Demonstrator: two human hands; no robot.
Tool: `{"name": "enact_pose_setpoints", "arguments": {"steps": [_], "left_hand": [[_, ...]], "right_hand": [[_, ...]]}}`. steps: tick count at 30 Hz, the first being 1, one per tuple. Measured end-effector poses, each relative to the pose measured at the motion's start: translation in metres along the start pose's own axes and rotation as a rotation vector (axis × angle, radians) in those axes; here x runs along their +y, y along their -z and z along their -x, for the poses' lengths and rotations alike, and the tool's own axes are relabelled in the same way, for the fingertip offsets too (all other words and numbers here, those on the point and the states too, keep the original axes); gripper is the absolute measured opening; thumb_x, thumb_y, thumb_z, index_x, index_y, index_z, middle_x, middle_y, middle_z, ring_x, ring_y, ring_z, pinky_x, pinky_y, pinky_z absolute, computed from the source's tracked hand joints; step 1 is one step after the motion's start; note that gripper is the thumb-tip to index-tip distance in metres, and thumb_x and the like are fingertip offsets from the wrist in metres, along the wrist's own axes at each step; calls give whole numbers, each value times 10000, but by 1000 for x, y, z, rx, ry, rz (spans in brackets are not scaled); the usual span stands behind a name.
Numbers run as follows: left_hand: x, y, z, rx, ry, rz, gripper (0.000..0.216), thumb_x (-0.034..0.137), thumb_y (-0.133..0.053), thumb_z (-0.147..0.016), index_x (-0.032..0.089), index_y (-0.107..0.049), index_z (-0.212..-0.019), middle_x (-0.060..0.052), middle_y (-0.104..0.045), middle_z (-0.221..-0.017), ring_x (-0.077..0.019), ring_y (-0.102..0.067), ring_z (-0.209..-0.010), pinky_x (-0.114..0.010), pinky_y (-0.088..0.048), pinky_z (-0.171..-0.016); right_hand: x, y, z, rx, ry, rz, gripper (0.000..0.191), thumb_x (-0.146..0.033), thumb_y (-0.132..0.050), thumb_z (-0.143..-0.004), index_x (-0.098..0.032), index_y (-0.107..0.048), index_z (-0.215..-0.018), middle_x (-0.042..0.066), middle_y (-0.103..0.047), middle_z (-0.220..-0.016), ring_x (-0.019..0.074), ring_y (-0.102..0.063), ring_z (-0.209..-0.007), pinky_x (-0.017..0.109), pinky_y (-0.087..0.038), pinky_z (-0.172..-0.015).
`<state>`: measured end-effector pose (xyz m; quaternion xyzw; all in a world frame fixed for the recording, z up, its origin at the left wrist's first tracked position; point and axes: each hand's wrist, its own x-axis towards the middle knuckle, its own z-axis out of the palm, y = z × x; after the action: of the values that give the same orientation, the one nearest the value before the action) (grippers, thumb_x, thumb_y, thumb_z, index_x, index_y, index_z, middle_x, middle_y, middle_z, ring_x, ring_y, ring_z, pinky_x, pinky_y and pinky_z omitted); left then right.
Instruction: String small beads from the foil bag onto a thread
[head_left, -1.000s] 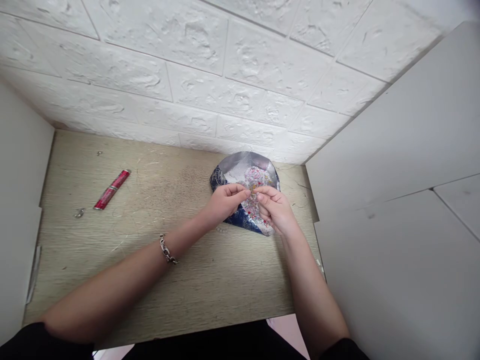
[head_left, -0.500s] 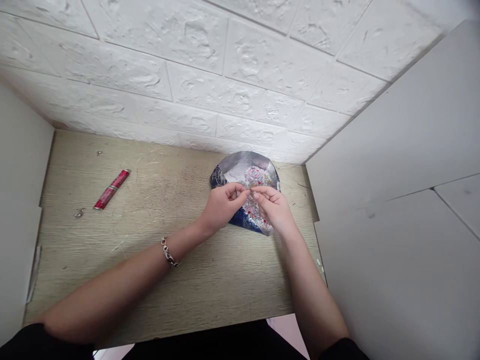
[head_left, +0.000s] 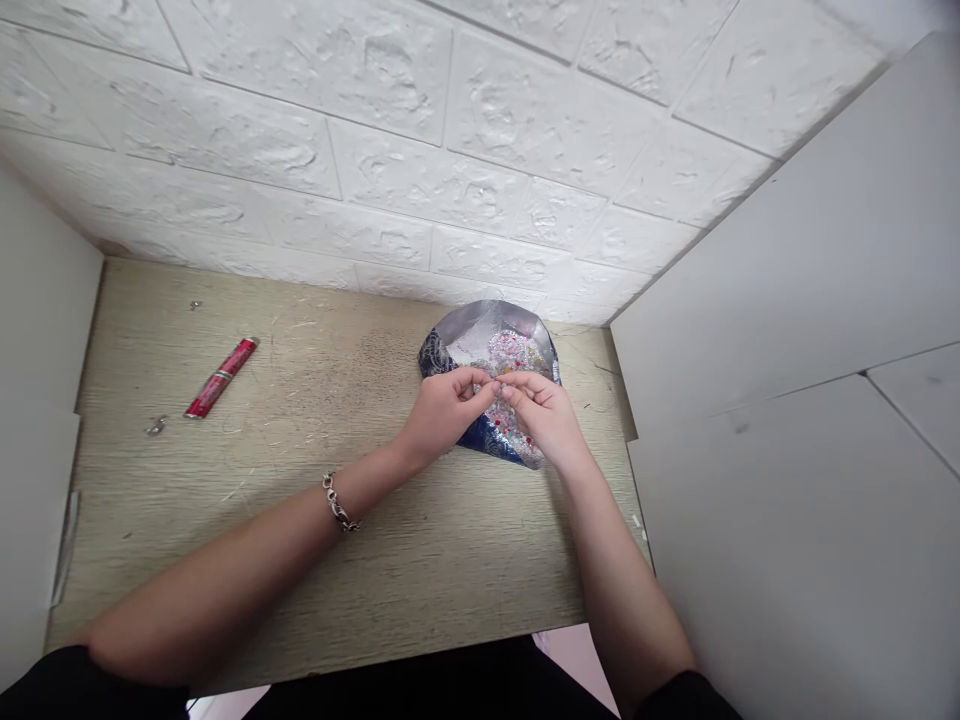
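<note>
An opened bag [head_left: 487, 436], blue outside and silvery inside, lies on the tabletop near the wall. Many small beads [head_left: 514, 350], pink, red, yellow and clear, are heaped in it. Over these beads my left hand [head_left: 448, 412] is closed, thumb and forefinger pinched together. My right hand [head_left: 547, 415] pinches in the same way, its fingertips meeting those of the left. Whatever sits between the fingertips is too small to make out.
On the left of the wooden tabletop [head_left: 315, 590] lies a red tube-like item [head_left: 223, 378]. Small metal bits [head_left: 156, 426] rest near it. A white brick-patterned wall [head_left: 390, 180] rises behind, and pale panels [head_left: 787, 400] stand at both sides.
My right hand has shifted slightly left, its thumb and fingertips now closer against my left fingertips. The bag and the red item stay where they were.
</note>
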<state>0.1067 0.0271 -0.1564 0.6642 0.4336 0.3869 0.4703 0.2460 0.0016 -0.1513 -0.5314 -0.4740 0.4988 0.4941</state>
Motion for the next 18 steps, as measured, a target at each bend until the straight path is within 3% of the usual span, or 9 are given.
{"name": "enact_pose_setpoints", "arguments": {"steps": [9, 12, 15, 18], "left_hand": [[1, 2, -2, -44, -4, 64, 311, 417, -506, -738, 146, -658, -755, -6, -620, -679, -93, -502, -631, -205, -374, -587], [1, 3, -3, -70, 35, 85, 317, 425, -519, -726, 141, -659, -736, -9, -624, -677, -93, -508, -629, -209, -382, -599], [3, 3, -5, -128, 97, 139, 298, 413, -532, -715, 137, -635, -668, 24, -543, -537, -61, -436, -502, -192, -333, -495], [5, 4, -6, -201, 223, 251, 307, 418, -528, -711, 145, -547, -572, 77, -333, -366, -35, -264, -354, -191, -189, -375]], "right_hand": [[9, 1, 0, 108, 173, 271, 174, -300, -592, -682, -175, -643, -792, -79, -286, -448, 60, -282, -428, 212, -261, -446], [9, 3, 1, 136, 200, 353, 185, -315, -602, -679, -183, -670, -790, -59, -410, -456, 72, -354, -442, 217, -310, -468], [10, 4, 2, 140, 269, 425, 162, -315, -606, -684, -181, -674, -745, -12, -586, -591, 98, -484, -534, 227, -381, -541], [11, 4, 2, 99, 345, 511, 171, -328, -564, -731, -184, -656, -727, -2, -620, -630, 106, -523, -563, 223, -397, -559]]}}
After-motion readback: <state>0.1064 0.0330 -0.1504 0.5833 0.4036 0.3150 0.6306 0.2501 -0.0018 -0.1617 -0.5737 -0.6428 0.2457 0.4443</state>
